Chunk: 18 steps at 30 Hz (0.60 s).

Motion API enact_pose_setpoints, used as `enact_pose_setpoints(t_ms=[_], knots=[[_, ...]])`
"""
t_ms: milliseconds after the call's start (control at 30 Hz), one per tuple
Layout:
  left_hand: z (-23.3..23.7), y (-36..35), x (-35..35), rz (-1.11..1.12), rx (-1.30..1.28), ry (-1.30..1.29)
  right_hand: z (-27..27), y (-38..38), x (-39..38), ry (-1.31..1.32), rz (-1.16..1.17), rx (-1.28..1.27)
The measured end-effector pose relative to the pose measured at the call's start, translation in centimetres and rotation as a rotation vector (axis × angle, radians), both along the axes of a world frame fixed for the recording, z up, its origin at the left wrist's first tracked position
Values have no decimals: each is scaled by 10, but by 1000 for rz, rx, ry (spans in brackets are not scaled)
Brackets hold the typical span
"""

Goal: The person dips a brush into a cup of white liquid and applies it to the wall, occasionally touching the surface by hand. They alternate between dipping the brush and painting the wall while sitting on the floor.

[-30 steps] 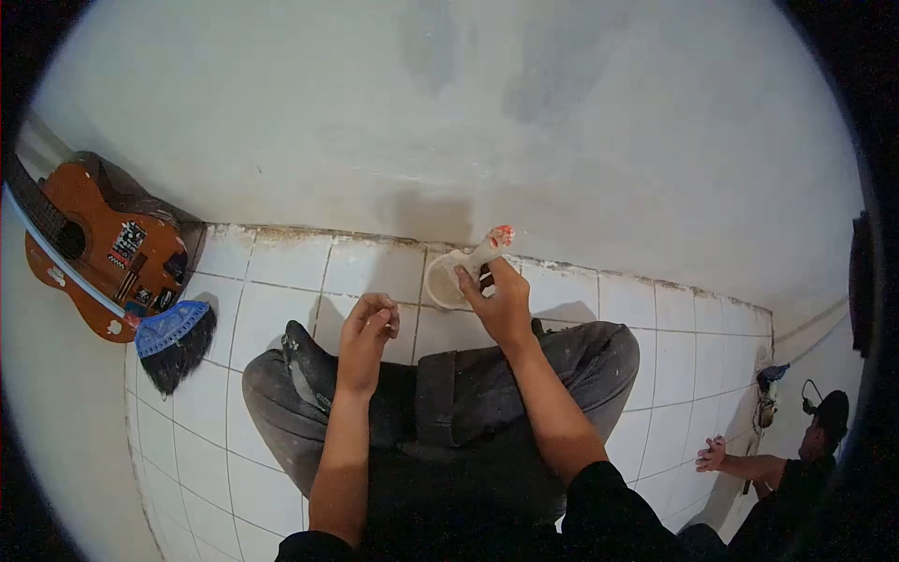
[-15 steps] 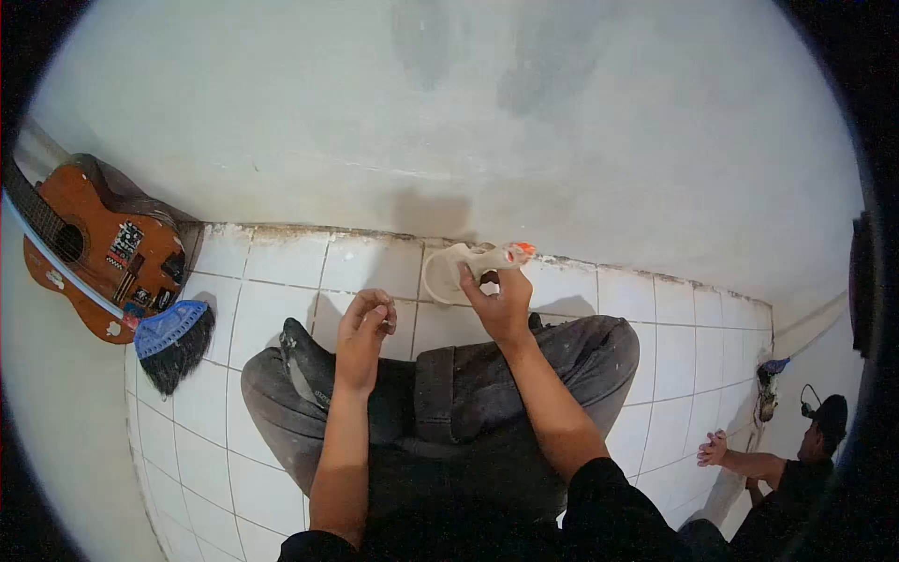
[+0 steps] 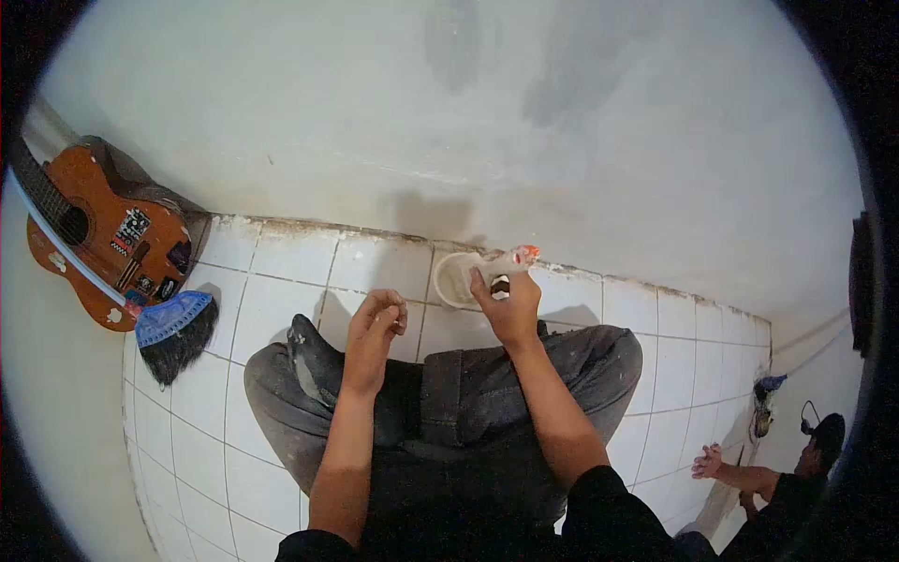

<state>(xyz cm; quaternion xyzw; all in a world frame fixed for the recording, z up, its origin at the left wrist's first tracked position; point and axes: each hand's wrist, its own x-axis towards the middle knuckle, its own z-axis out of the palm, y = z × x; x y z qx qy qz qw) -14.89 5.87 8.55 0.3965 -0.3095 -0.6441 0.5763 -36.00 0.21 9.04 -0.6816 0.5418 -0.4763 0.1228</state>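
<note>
My right hand [image 3: 510, 309] is closed around the narrow side part of a pale, cup-like vessel [image 3: 456, 280], which has a round open bowl. Orange shows at the far right tip of that narrow part, beyond my fingers, and my thumb presses along its near side. It is held over the tiles close to the wall. To its left, my left hand [image 3: 375, 328] hovers above my shin with fingers curled in toward the thumb; I cannot tell what, if anything, is between them. Both forearms reach out over my crossed legs in dark trousers [image 3: 449, 393].
A guitar [image 3: 122, 225] with stickers leans at the left, and a blue broom head [image 3: 176, 330] with black bristles stands before it. White tiles [image 3: 201, 393] meet the stained wall [image 3: 309, 178] ahead. Another person [image 3: 796, 482] sits at the lower right, one hand stretched forward.
The bowl now faces me more, showing more of its inside. My left fingers have curled a little closer. The other person's outstretched hand has dropped slightly, and the view has shifted slightly.
</note>
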Motion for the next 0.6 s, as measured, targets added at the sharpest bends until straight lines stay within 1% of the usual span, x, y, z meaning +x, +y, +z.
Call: enact_pose_setpoints(t_ms=[33, 100, 233, 333, 400, 433, 500, 533, 600], knots=[[0, 0, 0, -4, 8, -14, 2, 0, 2, 0, 6, -4], [3, 1, -1, 5, 3, -10, 8, 3, 5, -34, 21, 96], [1, 1, -1, 13, 5, -13, 7, 1, 6, -54, 44, 99], [2, 1, -1, 8, 7, -12, 8, 2, 7, -16, 53, 73], [5, 1, -2, 7, 10, -7, 9, 1, 5, -45, 94, 164], [7, 0, -2, 11, 12, 1, 10, 1, 4, -47, 90, 158], [4, 0, -3, 9, 8, -11, 12, 0, 3, -144, -10, 224], [2, -1, -2, 12, 4, -22, 15, -1, 2, -150, -7, 218], [1, -1, -3, 17, 33, -27, 20, -2, -4, -443, -140, 280]])
